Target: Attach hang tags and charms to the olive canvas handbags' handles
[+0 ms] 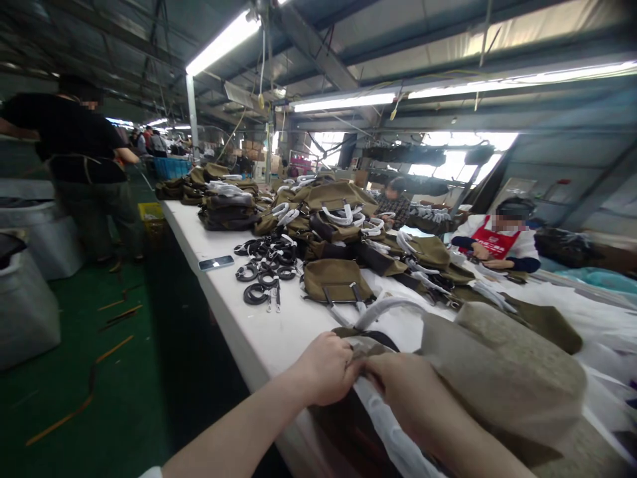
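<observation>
A bag (343, 431) with dark and olive parts lies at the table's near edge, its handles wrapped in white material. My left hand (326, 368) is closed on the bag's upper edge. Close beside it, nearly touching, my right hand (405, 385) has its fingers curled onto the same edge, above a white-wrapped handle (393, 425). The fingertips of both hands are partly hidden. To the right of my hands is a large greyish-olive piece (507, 365). Just beyond them sits an olive bag (336, 280) with dark straps.
Coiled black straps (256, 293) and a phone (215, 263) lie on the white table (239, 325). Many olive bags (343, 196) are heaped behind. A person in a red apron (492, 240) works across the table; another stands at left near grey bins (30, 305).
</observation>
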